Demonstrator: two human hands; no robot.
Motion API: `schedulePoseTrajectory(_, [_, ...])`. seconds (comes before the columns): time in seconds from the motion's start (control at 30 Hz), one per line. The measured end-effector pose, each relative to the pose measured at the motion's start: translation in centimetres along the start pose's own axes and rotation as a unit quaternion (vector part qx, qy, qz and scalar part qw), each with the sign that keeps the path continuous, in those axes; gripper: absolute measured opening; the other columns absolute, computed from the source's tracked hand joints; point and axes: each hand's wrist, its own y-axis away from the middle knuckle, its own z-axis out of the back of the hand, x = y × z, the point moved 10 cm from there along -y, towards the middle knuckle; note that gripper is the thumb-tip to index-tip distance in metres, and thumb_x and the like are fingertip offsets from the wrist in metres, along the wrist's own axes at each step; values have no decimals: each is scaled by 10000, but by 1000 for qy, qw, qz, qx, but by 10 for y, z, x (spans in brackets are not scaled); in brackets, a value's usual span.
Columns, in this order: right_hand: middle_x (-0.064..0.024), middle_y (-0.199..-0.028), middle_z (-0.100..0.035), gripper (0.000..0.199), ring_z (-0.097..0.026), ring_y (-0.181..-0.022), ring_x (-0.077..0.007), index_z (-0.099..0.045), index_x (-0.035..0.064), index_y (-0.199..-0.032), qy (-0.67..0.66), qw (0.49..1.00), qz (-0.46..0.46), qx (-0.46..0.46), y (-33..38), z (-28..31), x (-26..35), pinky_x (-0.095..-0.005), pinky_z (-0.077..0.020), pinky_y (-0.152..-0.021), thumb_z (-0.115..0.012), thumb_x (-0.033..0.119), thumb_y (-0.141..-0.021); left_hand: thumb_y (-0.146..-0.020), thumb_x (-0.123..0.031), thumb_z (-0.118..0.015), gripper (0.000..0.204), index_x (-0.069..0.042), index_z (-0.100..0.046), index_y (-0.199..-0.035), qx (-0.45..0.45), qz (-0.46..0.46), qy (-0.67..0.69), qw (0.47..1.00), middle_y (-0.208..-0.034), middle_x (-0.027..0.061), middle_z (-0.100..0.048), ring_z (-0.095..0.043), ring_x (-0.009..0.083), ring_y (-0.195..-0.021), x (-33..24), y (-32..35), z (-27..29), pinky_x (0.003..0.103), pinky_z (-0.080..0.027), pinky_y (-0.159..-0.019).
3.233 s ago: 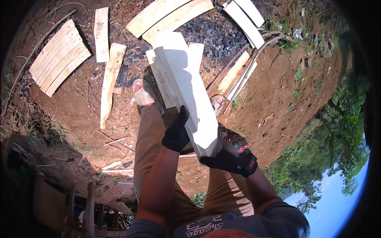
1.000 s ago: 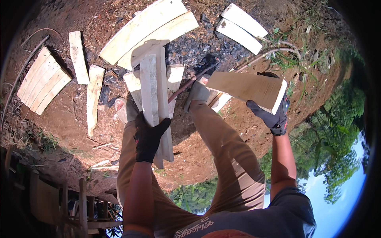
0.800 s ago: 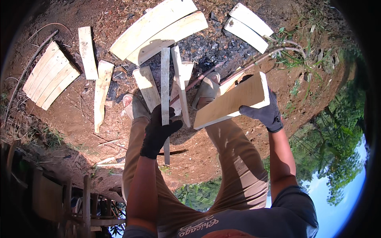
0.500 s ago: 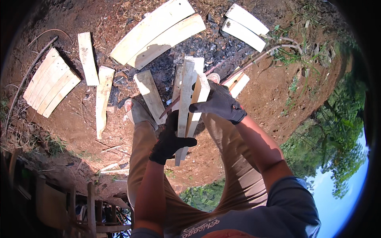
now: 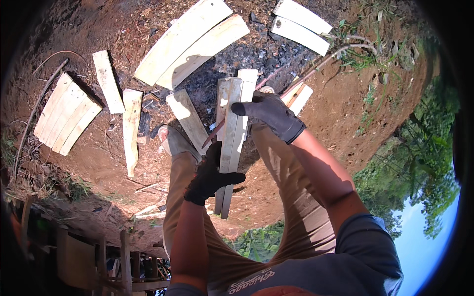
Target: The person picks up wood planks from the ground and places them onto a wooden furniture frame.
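Observation:
Two long, narrow wooden boards (image 5: 230, 143) stand side by side on edge between my legs, pressed together along their length. My left hand (image 5: 210, 177), in a black glove, grips them near their lower end, thumb across the near edges. My right hand (image 5: 275, 116), in a dark grey glove, closes on their upper part from the right, with its thumb over the top edge. Just beyond my hands, other board ends (image 5: 249, 75) show, partly hidden behind the held pair. A thin reddish-brown stick (image 5: 213, 134) pokes out on their left.
Pale planks lie around: a wide pair (image 5: 190, 47) ahead, another pair (image 5: 302, 27) at upper right, a set laid edge to edge (image 5: 66, 114) at left, and single boards (image 5: 131, 130) nearer. Charcoal (image 5: 269, 54) covers the ground ahead. A bent branch (image 5: 340, 51) lies at right.
The gap between the two held boards has closed, and they now sit flush. My right hand has moved slightly left with its board; my left hand keeps its grip.

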Motion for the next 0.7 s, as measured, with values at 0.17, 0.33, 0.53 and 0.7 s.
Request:
schedulePoseTrajectory(0.17, [-70,-1084,-774,504,-695,-1020,-138,-748,-13,-1217,-64,996,59,36,-20,13,-11,-306,-542,-918,-740,437,-989,-752,-276,-945,977,-69,-423,-1551,-20,66,17,997,-1417,130,-589,-589,266,-1289,9,-5,4,421,-493,-1074])
schedulePoseTrajectory(0.33, [-154,-1229,-766,686,-723,-1124,-251,-691,18,-1339,400,886,98,-212,-124,202,-49,-378,-539,-996,-756,563,-928,-837,-268,-892,664,-27,-590,-1377,-137,114,179,967,-1210,57,-695,-643,178,-1139,16,-27,12,361,-515,-995])
schedulePoseTrajectory(0.53, [-253,-1413,-639,908,-617,-1302,-424,-509,18,-1497,590,717,79,-363,-185,341,-21,-499,-521,-1065,-733,632,-866,-935,-317,-776,470,10,-685,-1260,-264,144,414,859,-1146,80,-700,-682,210,-1089,70,-26,43,390,-552,-938])
schedulePoseTrajectory(0.7, [-249,-1447,-606,808,-590,-1323,-433,-515,67,-1512,632,615,203,-426,-201,358,23,-514,-510,-1091,-752,527,-891,-1029,-307,-680,509,17,-622,-1417,-324,25,301,897,-1374,114,-673,-665,208,-1220,74,-17,77,364,-544,-1018])
